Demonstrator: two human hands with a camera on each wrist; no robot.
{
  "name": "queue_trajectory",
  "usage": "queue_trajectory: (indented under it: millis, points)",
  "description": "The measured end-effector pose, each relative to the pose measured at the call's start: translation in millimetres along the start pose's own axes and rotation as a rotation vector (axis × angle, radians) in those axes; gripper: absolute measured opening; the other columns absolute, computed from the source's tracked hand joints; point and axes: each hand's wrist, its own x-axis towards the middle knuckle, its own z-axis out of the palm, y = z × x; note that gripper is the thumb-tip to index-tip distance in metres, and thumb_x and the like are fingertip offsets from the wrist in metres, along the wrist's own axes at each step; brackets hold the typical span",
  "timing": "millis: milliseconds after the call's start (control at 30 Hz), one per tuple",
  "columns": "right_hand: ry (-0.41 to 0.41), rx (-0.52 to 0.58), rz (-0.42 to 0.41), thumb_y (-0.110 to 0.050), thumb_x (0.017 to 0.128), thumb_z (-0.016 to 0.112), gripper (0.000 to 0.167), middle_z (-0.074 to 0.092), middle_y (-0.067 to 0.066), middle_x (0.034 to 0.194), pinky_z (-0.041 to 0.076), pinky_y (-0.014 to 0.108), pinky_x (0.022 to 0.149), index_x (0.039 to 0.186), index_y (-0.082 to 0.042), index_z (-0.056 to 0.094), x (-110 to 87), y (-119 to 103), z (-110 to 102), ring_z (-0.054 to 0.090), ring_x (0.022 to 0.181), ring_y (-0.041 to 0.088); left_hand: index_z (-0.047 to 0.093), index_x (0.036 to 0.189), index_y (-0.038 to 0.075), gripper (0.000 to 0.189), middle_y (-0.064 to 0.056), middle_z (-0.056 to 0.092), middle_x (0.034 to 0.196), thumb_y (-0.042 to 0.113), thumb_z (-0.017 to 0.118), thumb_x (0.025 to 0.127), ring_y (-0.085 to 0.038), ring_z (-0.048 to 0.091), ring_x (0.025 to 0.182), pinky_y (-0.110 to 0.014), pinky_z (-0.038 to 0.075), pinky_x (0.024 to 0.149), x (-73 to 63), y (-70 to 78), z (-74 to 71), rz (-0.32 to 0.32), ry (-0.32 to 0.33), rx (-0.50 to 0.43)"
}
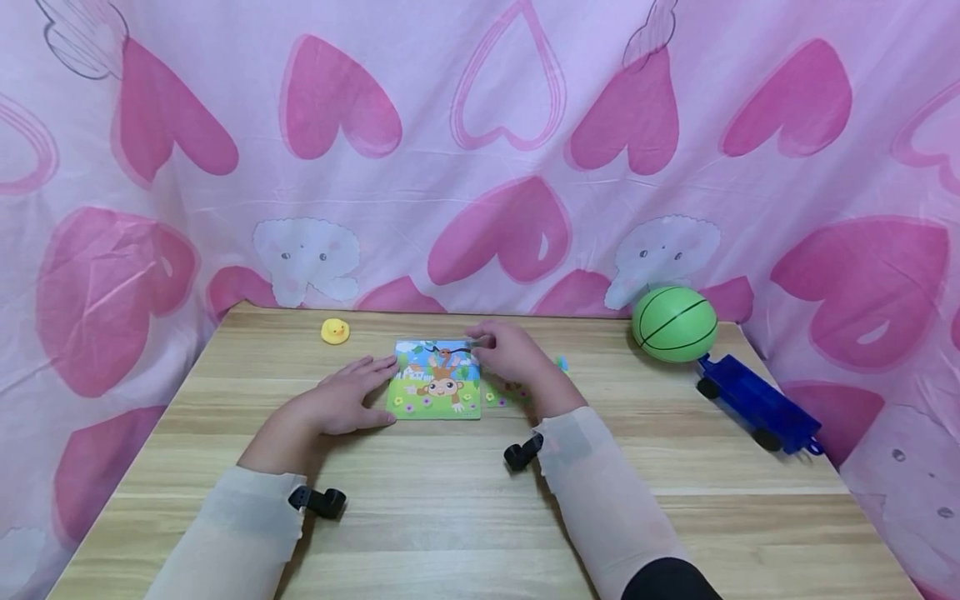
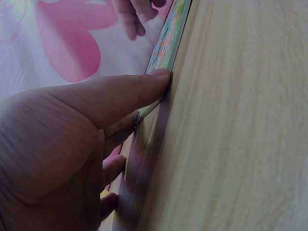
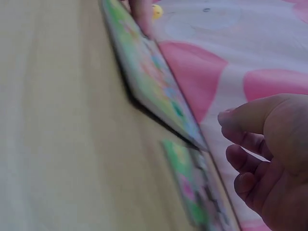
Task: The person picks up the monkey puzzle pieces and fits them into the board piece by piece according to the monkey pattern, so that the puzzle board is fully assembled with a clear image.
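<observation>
A left hand (image 1: 347, 397) rests, fingers loosely extended, against a monkey picture board (image 1: 441, 388) that a nudge from the right hand (image 1: 513, 358), curled, its hold unclear, could skew.

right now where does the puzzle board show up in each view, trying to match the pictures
Head: the puzzle board lies just left of and below centre.
Left wrist: a thin slanted strip in the upper part, around and right of the middle, partly hidden by the left hand.
Right wrist: upper middle, slanting down rightward, blurred.
Shared landmark: the left hand, at the board's edge in all three.
</observation>
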Motion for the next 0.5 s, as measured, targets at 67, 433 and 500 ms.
queue_trajectory:
  millis: [67,433,500]
  points:
    - [0.009,0.034,0.008,-0.024,0.105,0.069,0.04,0.07,-0.003,0.13,0.059,0.036,0.085,0.144,-0.024,0.069,-3.6,2,-8,0.066,0.105,0.019,0.028,0.171,0.022,0.09,-0.002,0.02,0.182,0.053,0.072,0.099,-0.046,0.011,0.168,-0.076,0.015,0.13,0.5,-0.1,0.8,0.002,0.0,-0.002]
    - [-0.012,0.04,0.069,-0.024,0.103,0.072,0.043,0.073,0.003,0.132,0.057,0.047,0.108,0.146,-0.019,0.068,-18.2,30,-28,0.066,0.121,0.025,0.028,0.171,0.022,0.09,-0.002,0.021,0.182,0.054,0.071,0.099,-0.047,0.012,0.167,-0.077,0.017,0.129,-0.9,0.1,0.5,-0.003,0.001,0.015]
    - [-0.024,0.053,0.079,-0.023,0.102,0.074,0.044,0.073,0.003,0.133,0.057,0.046,0.106,0.145,-0.018,0.068,-18.6,32,-28,0.065,0.118,0.024,0.029,0.171,0.021,0.09,-0.003,0.021,0.182,0.054,0.071,0.099,-0.047,0.012,0.167,-0.077,0.017,0.129,-0.5,0.5,0.8,0.001,0.004,0.011]
